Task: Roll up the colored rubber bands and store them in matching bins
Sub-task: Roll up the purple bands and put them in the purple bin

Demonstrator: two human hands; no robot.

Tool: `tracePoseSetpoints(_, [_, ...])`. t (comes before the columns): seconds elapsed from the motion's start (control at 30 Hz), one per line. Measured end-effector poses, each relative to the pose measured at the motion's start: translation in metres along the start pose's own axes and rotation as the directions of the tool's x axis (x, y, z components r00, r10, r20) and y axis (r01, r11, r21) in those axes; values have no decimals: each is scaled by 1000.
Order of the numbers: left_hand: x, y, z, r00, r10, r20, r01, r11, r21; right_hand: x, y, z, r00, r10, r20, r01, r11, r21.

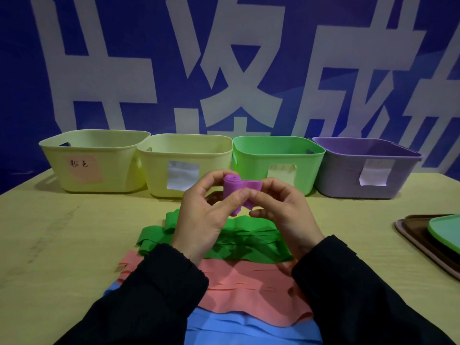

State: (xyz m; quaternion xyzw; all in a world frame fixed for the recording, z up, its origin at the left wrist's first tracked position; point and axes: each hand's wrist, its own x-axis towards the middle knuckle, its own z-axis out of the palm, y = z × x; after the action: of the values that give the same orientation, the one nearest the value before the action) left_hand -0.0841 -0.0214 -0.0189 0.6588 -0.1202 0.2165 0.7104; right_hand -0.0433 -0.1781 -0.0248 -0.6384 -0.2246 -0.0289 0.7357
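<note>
the step in hand looks like the rolling itself, near its end: a purple band is wound into a tight upright roll held above the desk, in front of the row of bins, with only a short tail sticking out to the right. the left hand has its grip closed on the roll, thumb on the near side and fingers curled behind, while the right hand pinches the loose tail between thumb and fingertips. the next move, as i judge it, calls for wrapping that last flap onto the roll, keeping the pinch firm so it does not spring open, then carrying it right to the purple bin at the far end. below the hands lie unrolled green bands, pink bands and blue bands, so much remains. writing: the left yellow bin bears a pink note with handwritten characters that seem to read 粉色; the second yellow bin, the green bin and the purple one carry labels that look blank or unreadable. large white characters fill the blue wall behind, cropped.
</note>
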Motion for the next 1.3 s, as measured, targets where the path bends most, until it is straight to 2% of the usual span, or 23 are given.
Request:
tracePoseSetpoints(0.2, [3, 2, -5, 999, 26, -25, -26, 1000, -14, -3, -1, 5, 999, -23, 38, 14, 974, 227])
tracePoseSetpoints(0.3, [3, 4, -4, 998, 62, -10, -62, 998, -20, -4, -3, 8, 998, -35, 42, 23, 966, 258])
tracePoseSetpoints(0.47, [3, 4, -1, 998, 55, -2, -55, 998, -40, -2, -3, 7, 998, -16, -53, 30, 960, 279])
tracePoseSetpoints(0.57, [4, 4, -4, 999, 43, -15, -43, 998, -55, -3, -7, 7, 1000, 27, -13, -21, 940, 340])
tracePoseSetpoints(0.67, [5, 1, -7, 999, 47, -24, -48, 998, -46, -4, -12, 6, 999, 36, 18, -40, 958, 285])
tracePoseSetpoints(0.9, [1, 2, -3, 999, 32, 38, -29, 996, -85, -2, -6, 2, 999, 34, -39, -23, 967, 255])
tracePoseSetpoints(1.03, [1, -3, -2, 996, 28, 84, -15, 988, -153, -2, -4, 4, 997, -33, -68, 43, 988, 146])
tracePoseSetpoints(1.2, [1, -6, -2, 989, 2, 149, 22, 987, -161, -3, -3, 6, 997, -61, -54, 70, 981, 182])
tracePoseSetpoints(1.3, [0, -5, -2, 989, 11, 150, 14, 987, -162, -2, -2, 6, 998, -54, -33, 58, 988, 141])
